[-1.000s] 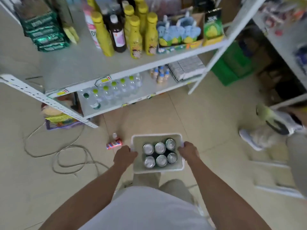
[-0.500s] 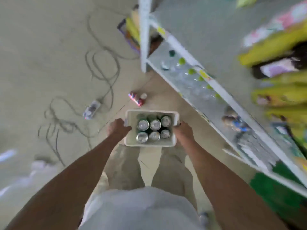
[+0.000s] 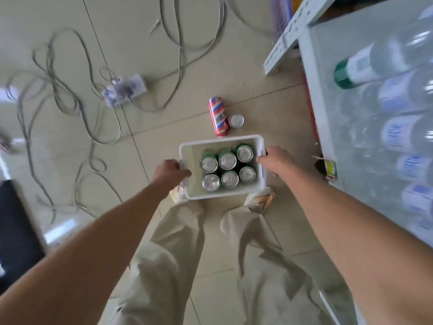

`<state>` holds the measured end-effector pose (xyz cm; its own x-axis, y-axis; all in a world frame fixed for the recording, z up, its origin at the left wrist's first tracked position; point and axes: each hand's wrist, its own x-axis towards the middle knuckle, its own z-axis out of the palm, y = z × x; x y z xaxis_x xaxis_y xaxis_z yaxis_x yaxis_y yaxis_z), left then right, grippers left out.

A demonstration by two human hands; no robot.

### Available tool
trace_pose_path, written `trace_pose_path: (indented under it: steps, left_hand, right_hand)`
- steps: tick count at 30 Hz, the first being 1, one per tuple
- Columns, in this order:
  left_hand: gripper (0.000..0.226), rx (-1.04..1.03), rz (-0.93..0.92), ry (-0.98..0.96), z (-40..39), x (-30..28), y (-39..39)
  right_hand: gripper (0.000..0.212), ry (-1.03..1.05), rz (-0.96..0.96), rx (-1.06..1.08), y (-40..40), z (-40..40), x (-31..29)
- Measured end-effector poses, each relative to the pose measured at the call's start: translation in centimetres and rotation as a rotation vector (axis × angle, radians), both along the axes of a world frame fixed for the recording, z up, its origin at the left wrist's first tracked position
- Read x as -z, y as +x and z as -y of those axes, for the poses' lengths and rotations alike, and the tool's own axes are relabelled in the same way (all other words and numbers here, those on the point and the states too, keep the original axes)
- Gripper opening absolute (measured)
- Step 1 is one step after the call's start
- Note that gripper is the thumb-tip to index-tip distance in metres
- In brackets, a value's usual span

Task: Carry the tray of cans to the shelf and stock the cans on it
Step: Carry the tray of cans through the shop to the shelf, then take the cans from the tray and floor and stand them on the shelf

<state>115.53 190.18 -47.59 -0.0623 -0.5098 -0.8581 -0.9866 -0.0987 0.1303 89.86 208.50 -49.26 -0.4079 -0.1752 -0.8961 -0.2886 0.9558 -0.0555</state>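
Note:
A white plastic tray (image 3: 221,141) hangs low over the tiled floor, just in front of my feet. Inside it stand several green cans (image 3: 226,160) with silver tops, upright in two rows. My left hand (image 3: 169,170) grips the tray's left rim and my right hand (image 3: 275,159) grips its right rim. The white shelf (image 3: 328,90) is at the right, close to my right arm. Its low board holds several clear water bottles (image 3: 379,64).
On the floor beyond the tray lie a red, white and blue can (image 3: 218,116) on its side and a small upright can (image 3: 236,120). A power strip (image 3: 124,89) with loose grey cables (image 3: 70,95) spreads over the floor at the left. A dark object (image 3: 16,228) sits at the left edge.
My view has swung left and down, so the shelf is now at the right edge. The tray has come lower and closer to the two floor cans. Both hands keep their grip.

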Motion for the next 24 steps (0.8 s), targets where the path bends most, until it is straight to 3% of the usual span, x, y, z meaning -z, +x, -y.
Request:
trace_pose_path:
  steps: [5,9,12,15,19,24]
  left_hand:
    - [0.027,-0.071,-0.002,0.012,-0.9,7.4,1.3]
    - [0.023,-0.065,-0.028,0.017,-1.0,11.7,2.0]
    - [0.006,-0.142,-0.084,0.014,-1.0,12.8,2.6]
    - [0.016,-0.227,-0.13,0.038,-1.1,12.0,2.6]
    - [0.023,-0.038,-0.027,-0.104,-2.5,8.9,2.1]
    - [0.03,0.223,-0.067,-0.164,-4.6,7.0,0.3]
  right_hand:
    - [0.033,-0.005,-0.016,0.004,1.4,0.1,7.3]
    - [0.017,-0.03,-0.009,-0.012,1.6,0.2,11.5]
    - [0.016,-0.07,-0.036,0.01,1.7,0.3,12.6]
    - [0.025,-0.075,-0.088,0.098,2.4,0.8,11.4]
    - [0.033,-0.142,-0.355,0.042,4.9,1.4,7.6]
    - [0.035,-0.177,-0.198,-0.281,8.7,1.0,5.8]
